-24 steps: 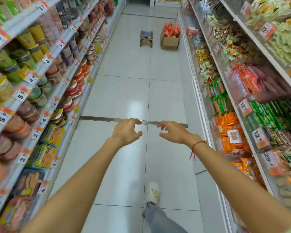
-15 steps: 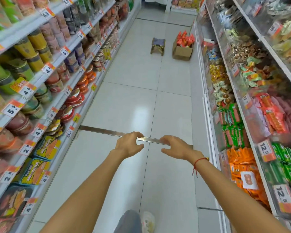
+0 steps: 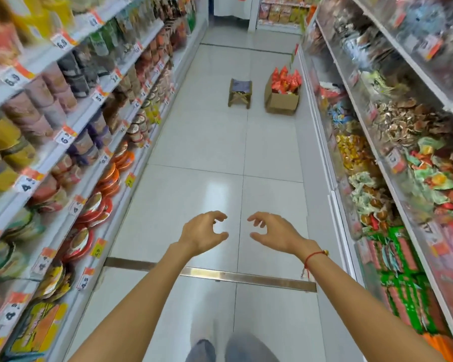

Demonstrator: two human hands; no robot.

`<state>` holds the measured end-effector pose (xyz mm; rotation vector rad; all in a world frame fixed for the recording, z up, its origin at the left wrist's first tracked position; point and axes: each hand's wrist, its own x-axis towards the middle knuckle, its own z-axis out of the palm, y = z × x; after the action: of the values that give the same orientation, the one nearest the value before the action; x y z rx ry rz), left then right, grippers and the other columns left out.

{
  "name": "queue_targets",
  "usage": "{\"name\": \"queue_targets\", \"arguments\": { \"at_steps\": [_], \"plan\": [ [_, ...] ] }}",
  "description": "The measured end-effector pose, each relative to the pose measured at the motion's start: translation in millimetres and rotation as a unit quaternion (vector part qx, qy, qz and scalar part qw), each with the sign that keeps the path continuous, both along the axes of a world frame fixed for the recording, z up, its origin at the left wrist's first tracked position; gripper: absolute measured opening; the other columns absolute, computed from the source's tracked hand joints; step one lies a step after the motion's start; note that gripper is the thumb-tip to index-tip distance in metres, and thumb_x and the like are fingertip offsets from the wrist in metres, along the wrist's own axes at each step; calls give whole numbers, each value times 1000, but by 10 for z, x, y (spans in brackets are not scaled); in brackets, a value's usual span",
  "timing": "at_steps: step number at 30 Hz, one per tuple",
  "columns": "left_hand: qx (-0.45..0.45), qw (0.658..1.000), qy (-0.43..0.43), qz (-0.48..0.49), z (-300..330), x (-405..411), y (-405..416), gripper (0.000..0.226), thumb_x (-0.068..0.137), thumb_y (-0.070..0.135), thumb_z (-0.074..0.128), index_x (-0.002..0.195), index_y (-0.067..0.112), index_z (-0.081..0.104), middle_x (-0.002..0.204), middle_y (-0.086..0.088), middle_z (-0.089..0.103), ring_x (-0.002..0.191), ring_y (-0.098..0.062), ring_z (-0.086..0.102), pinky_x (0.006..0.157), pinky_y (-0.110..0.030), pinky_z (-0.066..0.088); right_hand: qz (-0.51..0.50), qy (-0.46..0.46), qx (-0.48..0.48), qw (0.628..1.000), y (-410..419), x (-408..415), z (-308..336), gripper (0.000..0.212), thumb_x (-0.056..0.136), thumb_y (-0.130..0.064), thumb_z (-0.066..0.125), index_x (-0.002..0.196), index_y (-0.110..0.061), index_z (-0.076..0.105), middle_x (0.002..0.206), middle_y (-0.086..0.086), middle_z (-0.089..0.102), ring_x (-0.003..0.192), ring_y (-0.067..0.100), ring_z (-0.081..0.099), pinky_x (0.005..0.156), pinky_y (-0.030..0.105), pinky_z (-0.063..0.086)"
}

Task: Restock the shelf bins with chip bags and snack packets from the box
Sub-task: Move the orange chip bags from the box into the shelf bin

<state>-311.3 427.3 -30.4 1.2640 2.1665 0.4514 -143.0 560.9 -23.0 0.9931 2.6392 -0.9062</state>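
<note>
Shop aisle, white tile: cardboard box (image 3: 281, 101) of red chip bags (image 3: 285, 81) upper centre-right, beside a stool (image 3: 239, 93). Bags probably light, crinkly, crushable; pinch top seams. Left hand (image 3: 203, 235) and right hand (image 3: 273, 233) loosely curled, empty, well short.

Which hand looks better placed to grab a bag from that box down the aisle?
Probably the right hand. The cardboard box of red bags stands against the right-hand shelving, on that hand's side. The left hand is just as empty, fingers loosely curled. Both are far from the box, so the edge is slight.
</note>
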Motion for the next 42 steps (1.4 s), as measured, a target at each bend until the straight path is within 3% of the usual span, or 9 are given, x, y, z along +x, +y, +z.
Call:
{"name": "queue_targets", "arguments": {
  "at_steps": [9, 17, 25, 32, 42],
  "plan": [
    [-10, 996, 75, -55, -57, -1180, 2084, 47, 84, 40, 58, 130, 29, 51, 131, 14, 55, 119, -10, 52, 93, -30, 44, 28, -69, 45, 996, 2177, -1100, 13, 45, 90, -32, 56, 134, -23, 46, 126, -1, 54, 112, 18, 52, 86, 28, 41],
    [-33, 995, 88, -36, -12, -2163, 4018, 47, 85, 39, 58, 130, 28, 51, 129, 13, 56, 118, -11, 52, 90, -28, 43, 71, -118, 89, 987, 4204, -2003, 85, 45, 91, -31, 54, 134, -21, 46, 127, 3, 55, 113, 21, 54, 91, 33, 46],
    [-77, 996, 43, -26, -161, -3336, 5707, 46, 84, 40, 59, 128, 30, 52, 127, 15, 56, 115, -10, 54, 89, -27, 42, 54, -103, 59, 991, 5946, -3147, -48, 43, 92, -31, 53, 133, -22, 46, 127, 0, 55, 111, 17, 54, 84, 27, 42],
    [-84, 996, -2, -31, -131, -4616, 7216, 43, 84, 40, 60, 126, 30, 53, 126, 16, 57, 113, -11, 54, 92, -29, 43, 2, -106, 23, 994, 7331, -4266, -47, 43, 91, -33, 55, 133, -23, 47, 125, -2, 56, 109, 16, 55, 87, 29, 45],
    [-89, 994, -9, -67, -166, -5873, 9638, 42, 86, 41, 59, 126, 29, 54, 128, 13, 58, 115, -13, 55, 96, -32, 43, -35, -107, 21, 993, 9631, -5504, -87, 43, 90, -34, 56, 131, -25, 48, 122, -3, 57, 109, 16, 54, 84, 28, 41]
  ]
}}
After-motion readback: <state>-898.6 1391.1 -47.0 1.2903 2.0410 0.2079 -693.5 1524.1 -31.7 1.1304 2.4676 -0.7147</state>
